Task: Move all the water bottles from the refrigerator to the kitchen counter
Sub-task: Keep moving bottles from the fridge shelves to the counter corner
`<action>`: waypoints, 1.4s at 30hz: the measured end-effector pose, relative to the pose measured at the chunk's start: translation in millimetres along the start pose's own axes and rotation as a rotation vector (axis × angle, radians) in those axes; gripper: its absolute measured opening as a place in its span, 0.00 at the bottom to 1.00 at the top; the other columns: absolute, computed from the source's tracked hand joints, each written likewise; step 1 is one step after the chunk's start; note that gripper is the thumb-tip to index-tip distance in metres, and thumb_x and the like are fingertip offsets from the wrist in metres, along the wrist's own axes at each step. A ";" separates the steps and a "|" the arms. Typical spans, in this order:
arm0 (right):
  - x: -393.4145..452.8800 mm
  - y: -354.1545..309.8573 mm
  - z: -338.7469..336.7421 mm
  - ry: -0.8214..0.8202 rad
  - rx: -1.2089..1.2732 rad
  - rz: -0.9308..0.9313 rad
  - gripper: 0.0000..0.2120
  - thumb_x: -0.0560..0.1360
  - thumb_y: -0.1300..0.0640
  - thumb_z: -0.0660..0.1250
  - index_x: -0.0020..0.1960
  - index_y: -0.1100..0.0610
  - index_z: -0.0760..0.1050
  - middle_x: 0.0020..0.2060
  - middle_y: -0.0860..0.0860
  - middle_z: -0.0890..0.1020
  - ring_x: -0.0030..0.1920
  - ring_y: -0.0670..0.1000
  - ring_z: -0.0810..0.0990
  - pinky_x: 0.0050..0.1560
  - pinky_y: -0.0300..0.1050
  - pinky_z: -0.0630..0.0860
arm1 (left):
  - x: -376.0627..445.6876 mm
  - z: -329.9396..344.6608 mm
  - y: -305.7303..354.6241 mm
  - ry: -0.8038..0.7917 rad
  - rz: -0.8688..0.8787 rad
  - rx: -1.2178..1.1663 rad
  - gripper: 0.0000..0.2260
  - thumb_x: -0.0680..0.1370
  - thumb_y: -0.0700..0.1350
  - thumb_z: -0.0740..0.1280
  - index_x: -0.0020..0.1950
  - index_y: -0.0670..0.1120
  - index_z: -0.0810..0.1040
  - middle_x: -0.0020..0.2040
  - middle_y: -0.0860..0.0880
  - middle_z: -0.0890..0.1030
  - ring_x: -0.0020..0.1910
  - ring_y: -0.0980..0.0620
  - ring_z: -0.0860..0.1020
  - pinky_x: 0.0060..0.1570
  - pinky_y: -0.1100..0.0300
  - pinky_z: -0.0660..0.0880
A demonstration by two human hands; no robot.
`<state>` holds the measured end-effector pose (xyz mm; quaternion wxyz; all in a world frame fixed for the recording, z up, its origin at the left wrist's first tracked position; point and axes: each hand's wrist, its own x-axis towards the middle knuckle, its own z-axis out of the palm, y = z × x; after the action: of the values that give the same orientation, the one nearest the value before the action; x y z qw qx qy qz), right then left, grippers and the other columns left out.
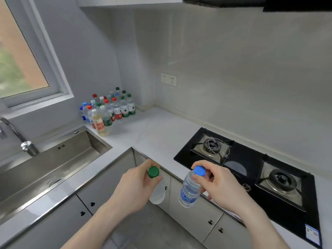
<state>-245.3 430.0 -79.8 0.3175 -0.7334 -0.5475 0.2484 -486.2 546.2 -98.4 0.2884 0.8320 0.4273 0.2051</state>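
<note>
Kitchen counter (161,133) ahead, each hand's grip clenching one water-filled bottle: left hand (138,186) green-capped bottle (156,187), right hand (219,184) blue-capped bottle (190,187).

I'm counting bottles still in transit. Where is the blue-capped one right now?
In the head view, the blue-capped water bottle hangs from the right hand, gripped near its cap, in front of the counter edge beside the gas stove.

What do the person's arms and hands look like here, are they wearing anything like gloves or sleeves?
Both are bare. The left hand and right hand wear no gloves, and no rings, watch or bracelet show on the fingers or wrists. The forearms are uncovered all the way down to the bottom edge of the picture, so no sleeve is in view. No markings or tools are attached to them.
</note>
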 end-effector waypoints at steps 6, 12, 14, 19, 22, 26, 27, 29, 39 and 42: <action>54.8 -39.9 32.4 -0.097 0.022 -0.052 0.05 0.81 0.48 0.69 0.54 0.38 0.78 0.43 0.48 0.81 0.39 0.47 0.87 0.39 0.56 0.84 | 18.8 -40.5 -50.3 0.065 -0.068 -0.003 0.04 0.79 0.56 0.67 0.50 0.62 0.72 0.34 0.47 0.76 0.32 0.54 0.71 0.34 0.62 0.69; 123.6 -53.8 53.9 -0.168 0.010 -0.105 0.05 0.80 0.48 0.69 0.55 0.38 0.78 0.43 0.48 0.82 0.38 0.47 0.87 0.40 0.56 0.85 | 50.6 -60.8 -87.6 0.124 -0.134 0.012 0.05 0.80 0.55 0.67 0.50 0.59 0.72 0.35 0.46 0.77 0.36 0.50 0.73 0.37 0.57 0.71; 153.0 -54.4 61.2 -0.195 0.007 -0.125 0.05 0.80 0.47 0.69 0.55 0.38 0.78 0.43 0.48 0.81 0.38 0.46 0.87 0.43 0.55 0.85 | 68.4 -65.0 -99.0 0.146 -0.171 0.014 0.05 0.80 0.55 0.67 0.51 0.58 0.73 0.36 0.48 0.77 0.37 0.49 0.74 0.39 0.55 0.74; 235.1 -51.7 70.5 -0.238 0.006 -0.167 0.05 0.81 0.46 0.69 0.56 0.39 0.78 0.45 0.47 0.81 0.39 0.46 0.86 0.42 0.51 0.85 | 127.9 -74.5 -121.7 0.169 -0.216 0.036 0.04 0.80 0.55 0.67 0.51 0.61 0.72 0.36 0.51 0.78 0.35 0.53 0.74 0.36 0.57 0.73; 282.6 -51.4 71.0 -0.238 -0.010 -0.200 0.06 0.80 0.46 0.69 0.57 0.38 0.77 0.46 0.44 0.82 0.43 0.46 0.85 0.40 0.44 0.84 | 169.7 -81.8 -130.1 0.161 -0.237 0.088 0.05 0.81 0.56 0.67 0.53 0.61 0.72 0.36 0.50 0.80 0.37 0.51 0.77 0.37 0.56 0.75; 339.5 -51.2 66.2 -0.272 0.020 -0.202 0.07 0.80 0.48 0.70 0.57 0.40 0.79 0.47 0.44 0.82 0.45 0.47 0.84 0.37 0.35 0.78 | 221.4 -90.0 -137.4 0.173 -0.275 0.114 0.05 0.81 0.56 0.67 0.53 0.60 0.72 0.37 0.50 0.81 0.38 0.50 0.77 0.40 0.55 0.76; 362.5 -50.6 65.5 -0.274 0.013 -0.213 0.07 0.80 0.48 0.70 0.57 0.40 0.79 0.46 0.43 0.82 0.45 0.47 0.84 0.38 0.37 0.79 | 240.2 -92.5 -142.4 0.185 -0.285 0.120 0.05 0.81 0.56 0.67 0.54 0.60 0.72 0.37 0.50 0.81 0.38 0.50 0.77 0.40 0.55 0.76; 387.3 -50.1 66.0 -0.270 -0.018 -0.235 0.06 0.79 0.47 0.70 0.56 0.40 0.78 0.45 0.41 0.82 0.45 0.46 0.84 0.44 0.43 0.82 | 261.0 -96.3 -148.6 0.191 -0.296 0.139 0.06 0.81 0.57 0.67 0.55 0.60 0.72 0.38 0.50 0.81 0.37 0.49 0.78 0.41 0.54 0.77; 496.6 -59.4 94.3 -0.292 0.001 -0.236 0.06 0.79 0.49 0.71 0.55 0.41 0.79 0.44 0.41 0.82 0.43 0.46 0.84 0.43 0.46 0.83 | 351.0 -118.9 -204.6 0.177 -0.364 0.193 0.07 0.81 0.57 0.67 0.56 0.59 0.73 0.43 0.55 0.80 0.40 0.54 0.78 0.45 0.55 0.78; 529.0 -63.1 112.0 -0.303 0.010 -0.218 0.05 0.79 0.49 0.71 0.54 0.40 0.79 0.43 0.40 0.82 0.43 0.45 0.84 0.41 0.41 0.82 | 382.6 -125.6 -231.1 0.136 -0.366 0.235 0.07 0.81 0.57 0.66 0.56 0.58 0.72 0.42 0.55 0.80 0.41 0.53 0.78 0.45 0.53 0.79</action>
<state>-219.1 972.5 -117.7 0.2600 -0.6224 -0.6640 0.3227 -486.3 1010.0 -119.4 0.1926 0.7526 0.6106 0.1538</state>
